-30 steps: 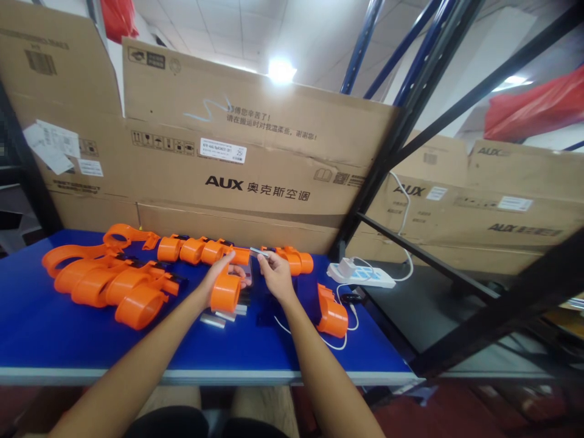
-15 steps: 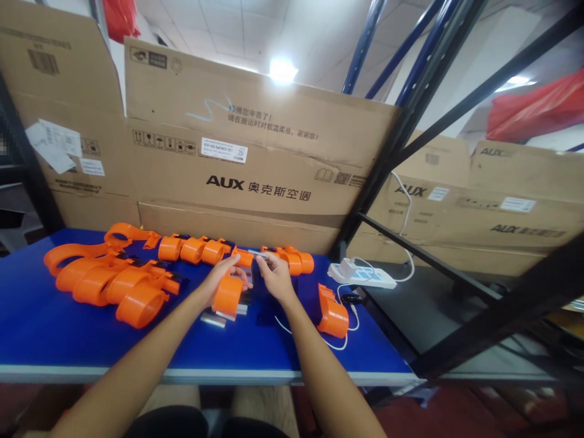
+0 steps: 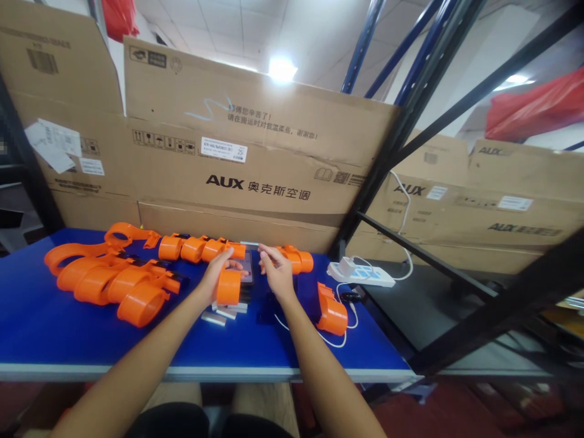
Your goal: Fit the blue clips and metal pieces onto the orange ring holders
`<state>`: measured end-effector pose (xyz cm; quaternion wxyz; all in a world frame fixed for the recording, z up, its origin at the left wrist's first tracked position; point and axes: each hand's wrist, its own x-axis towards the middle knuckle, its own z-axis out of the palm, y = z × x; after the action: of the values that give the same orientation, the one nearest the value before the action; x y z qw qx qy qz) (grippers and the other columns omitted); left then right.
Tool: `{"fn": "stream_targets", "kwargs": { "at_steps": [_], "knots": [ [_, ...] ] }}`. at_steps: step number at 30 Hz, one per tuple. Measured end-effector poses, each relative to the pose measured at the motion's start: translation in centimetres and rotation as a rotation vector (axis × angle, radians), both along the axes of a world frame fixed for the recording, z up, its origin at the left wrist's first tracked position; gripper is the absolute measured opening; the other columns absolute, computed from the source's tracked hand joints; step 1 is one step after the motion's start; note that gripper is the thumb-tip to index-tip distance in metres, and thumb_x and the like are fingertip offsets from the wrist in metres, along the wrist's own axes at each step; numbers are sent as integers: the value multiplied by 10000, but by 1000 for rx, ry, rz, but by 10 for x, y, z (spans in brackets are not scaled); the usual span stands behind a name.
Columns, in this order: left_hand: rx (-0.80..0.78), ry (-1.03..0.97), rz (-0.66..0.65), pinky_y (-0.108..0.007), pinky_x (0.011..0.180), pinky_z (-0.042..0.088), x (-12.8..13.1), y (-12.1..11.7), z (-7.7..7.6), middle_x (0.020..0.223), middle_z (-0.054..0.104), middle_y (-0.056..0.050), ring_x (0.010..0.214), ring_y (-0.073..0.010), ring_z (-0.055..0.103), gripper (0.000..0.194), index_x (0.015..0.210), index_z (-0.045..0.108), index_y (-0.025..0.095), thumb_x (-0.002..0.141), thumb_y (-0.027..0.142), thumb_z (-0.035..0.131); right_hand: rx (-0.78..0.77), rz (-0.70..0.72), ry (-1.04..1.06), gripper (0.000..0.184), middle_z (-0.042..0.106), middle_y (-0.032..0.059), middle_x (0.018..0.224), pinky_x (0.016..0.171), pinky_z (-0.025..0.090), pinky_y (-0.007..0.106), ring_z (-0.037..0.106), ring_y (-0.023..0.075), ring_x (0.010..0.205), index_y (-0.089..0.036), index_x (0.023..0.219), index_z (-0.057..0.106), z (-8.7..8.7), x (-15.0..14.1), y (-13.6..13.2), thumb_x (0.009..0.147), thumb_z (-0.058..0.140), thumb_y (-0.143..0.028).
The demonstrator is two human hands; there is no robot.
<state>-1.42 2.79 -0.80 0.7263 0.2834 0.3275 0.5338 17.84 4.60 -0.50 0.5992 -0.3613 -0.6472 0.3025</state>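
Observation:
My left hand [image 3: 214,277] is closed round an orange plastic ring piece [image 3: 229,288], whose ring hangs toward me below the fingers. A thin silvery strip [image 3: 249,243] shows at the far end of the orange piece; whether it is fixed there I cannot tell. Just right of it, my right hand [image 3: 277,272] has its fingers curled a little and apart, the index fingertip close to the strip's end. I see nothing held in it. Several short silvery metal strips [image 3: 213,319] lie on the blue table below the left hand.
More orange ring pieces [image 3: 141,305] lie in rows at left and along the back. One orange piece [image 3: 333,317] sits at right, beside white cables and a power strip [image 3: 361,274]. A dark flat device [image 3: 249,267] lies between my hands. Cardboard [image 3: 182,164] stands behind; a black rack post rises at right.
My right fingers have loosened and drawn slightly back from the silvery strip they were pinching. My left hand has shifted a little and still holds the orange ring piece.

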Motion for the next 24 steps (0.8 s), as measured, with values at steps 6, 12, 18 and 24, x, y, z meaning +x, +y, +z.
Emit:
{"fn": "stream_targets", "kwargs": {
  "at_steps": [6,12,18,24],
  "knots": [
    [87,32,30,-280,541,535,6,-5,0,668,715,-60,582,-233,726,403,935,586,169,821,520,747,37,3,-7,406,674,98,1081,533,498,269,594,150,702,-225,1191,749,-3,0,0,901,649,-492],
    [201,67,10,-280,570,535,12,-10,-1,665,704,-62,628,-239,728,426,907,573,178,797,543,762,69,54,-107,391,628,98,1194,677,550,324,623,200,893,-267,1228,741,0,2,-5,912,649,-479],
    [262,100,-42,-276,599,540,14,-12,-4,673,703,-51,661,-241,736,415,951,576,193,804,537,756,164,96,-213,337,643,70,1124,939,499,401,604,225,1067,-289,1215,747,2,3,-6,930,645,-436],
    [134,84,-50,-284,532,549,3,-5,1,660,703,-82,572,-237,719,381,886,613,155,847,520,714,156,70,-244,356,654,79,1075,874,496,394,601,233,997,-259,1217,725,0,3,-2,953,593,-457]
  ]
}}
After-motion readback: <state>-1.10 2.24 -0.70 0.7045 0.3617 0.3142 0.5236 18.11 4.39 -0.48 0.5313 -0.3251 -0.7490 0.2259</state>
